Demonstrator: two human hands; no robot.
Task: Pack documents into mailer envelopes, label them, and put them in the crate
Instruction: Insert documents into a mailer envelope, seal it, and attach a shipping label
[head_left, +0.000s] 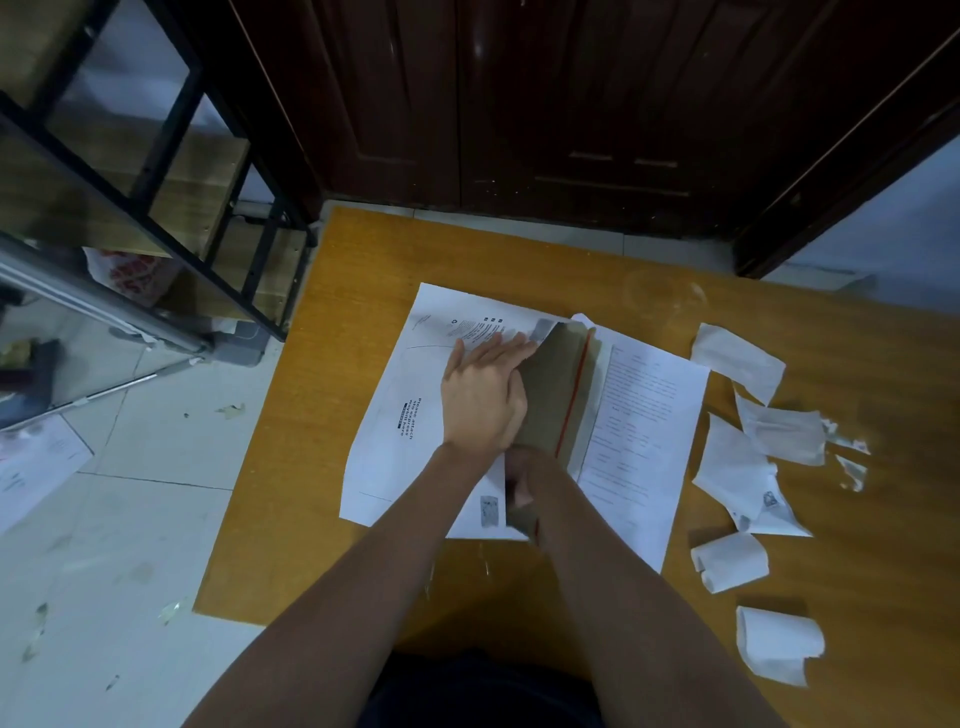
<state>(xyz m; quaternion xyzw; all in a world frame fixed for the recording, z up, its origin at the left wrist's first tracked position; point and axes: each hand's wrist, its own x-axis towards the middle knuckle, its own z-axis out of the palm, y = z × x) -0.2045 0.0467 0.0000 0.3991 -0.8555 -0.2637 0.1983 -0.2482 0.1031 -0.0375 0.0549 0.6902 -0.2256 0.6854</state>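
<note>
**Desk:** What's lying around the work, and does anything block it?

**Operator:** I see a wooden table (519, 249) filling the centre and right of the frame. Down its right edge lie curled white paper scraps (737, 358), some torn, well apart from the work. At upper left stands a black metal rack (171, 130) with a red-and-white plastic bag (132, 273) on its low shelf. A loose printed sheet (36, 462) lies on the tiled floor at the left edge. Dark wooden doors (571, 104) run across the top. Nothing sits between the hands and the envelope.

**Desk:** And the envelope itself?

**Operator:** The mailer envelope (395, 410) is white card, flat at mid-frame, with small black print on its face. Its flap (556, 384) is turned open, showing a brown inside with a red strip along it. A printed document (644, 415) lies just to its right, partly under the flap.

**Desk:** Hands?

**Operator:** My left hand (483, 395) lies flat, fingers straight, pressing the envelope face beside the flap. My right hand (519, 483) is curled at the flap's near end, pinching it.

**Desk:** Anything unclear?

**Operator:** The print is too small to read fully, and my right fingers are mostly hidden by the forearm.
</note>
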